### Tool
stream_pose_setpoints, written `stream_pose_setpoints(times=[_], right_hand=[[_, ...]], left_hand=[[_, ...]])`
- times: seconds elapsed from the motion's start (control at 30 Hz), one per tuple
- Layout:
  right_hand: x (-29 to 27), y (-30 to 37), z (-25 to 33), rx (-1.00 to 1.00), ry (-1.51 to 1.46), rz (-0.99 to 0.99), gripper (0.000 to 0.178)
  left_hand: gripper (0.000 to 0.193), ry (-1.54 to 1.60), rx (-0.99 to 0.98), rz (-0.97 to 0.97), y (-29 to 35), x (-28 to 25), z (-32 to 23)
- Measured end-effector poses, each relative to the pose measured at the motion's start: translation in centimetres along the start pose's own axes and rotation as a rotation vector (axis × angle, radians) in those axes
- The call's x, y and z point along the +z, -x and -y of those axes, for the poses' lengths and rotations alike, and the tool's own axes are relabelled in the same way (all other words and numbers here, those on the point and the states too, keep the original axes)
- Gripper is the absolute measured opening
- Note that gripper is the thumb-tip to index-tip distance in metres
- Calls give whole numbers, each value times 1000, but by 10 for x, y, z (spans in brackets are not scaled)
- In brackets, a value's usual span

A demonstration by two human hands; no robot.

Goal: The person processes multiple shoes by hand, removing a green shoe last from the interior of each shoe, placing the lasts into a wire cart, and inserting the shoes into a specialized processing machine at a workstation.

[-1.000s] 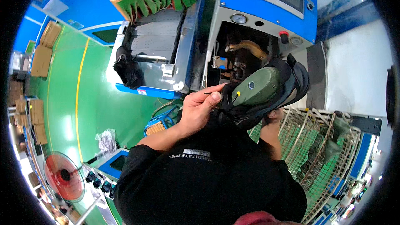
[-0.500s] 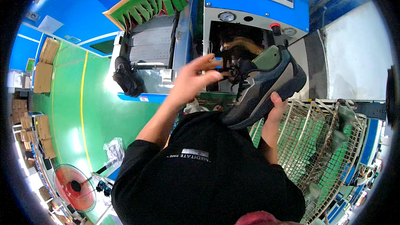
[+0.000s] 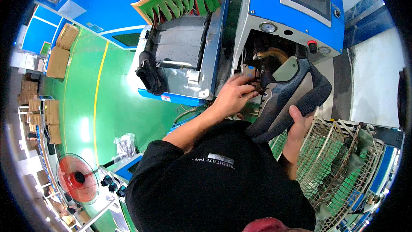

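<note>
A dark grey-blue shoe (image 3: 279,107) is held tilted in front of my chest, its toe toward my shirt and its heel toward the machine. Inside its collar sits a green shoe last (image 3: 286,69). My right hand (image 3: 299,123) is closed around the sole from the right, thumb against the sidewall. At the lacing side, my left hand (image 3: 237,96) has its fingers bent together on the dark laces (image 3: 257,87); the fingertips are partly hidden there. Right behind the shoe is the dark opening of a blue-and-white machine (image 3: 296,21).
Another black shoe (image 3: 149,75) lies on the metal end of a conveyor (image 3: 178,43) with green curtain strips at the left. A wire rack (image 3: 339,154) stands at my right. Farther left are a red fan (image 3: 78,178) and cardboard boxes (image 3: 59,62).
My left hand has come from spread fingers beside the laces to bent fingers on them. The view has shifted, and the right hand keeps its hold on the shoe.
</note>
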State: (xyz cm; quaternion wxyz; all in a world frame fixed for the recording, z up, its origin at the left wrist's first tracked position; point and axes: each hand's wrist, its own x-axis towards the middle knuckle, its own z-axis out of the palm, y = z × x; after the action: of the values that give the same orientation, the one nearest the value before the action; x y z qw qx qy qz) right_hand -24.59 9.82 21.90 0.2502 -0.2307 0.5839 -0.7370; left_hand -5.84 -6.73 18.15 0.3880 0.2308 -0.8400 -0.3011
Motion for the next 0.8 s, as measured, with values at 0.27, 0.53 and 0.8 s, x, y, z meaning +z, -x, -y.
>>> stream_pose_setpoints(times=[0.27, 0.53, 0.8], right_hand=[[19, -11, 6, -30, 64, 55, 85], [22, -14, 9, -49, 104, 97, 83], [21, -11, 6, 39, 19, 11, 74]], left_hand=[[16, 308, -282, -47, 11, 18, -9], [26, 33, -120, -253, 27, 39, -12], [31, 49, -32, -244, 25, 42, -14]])
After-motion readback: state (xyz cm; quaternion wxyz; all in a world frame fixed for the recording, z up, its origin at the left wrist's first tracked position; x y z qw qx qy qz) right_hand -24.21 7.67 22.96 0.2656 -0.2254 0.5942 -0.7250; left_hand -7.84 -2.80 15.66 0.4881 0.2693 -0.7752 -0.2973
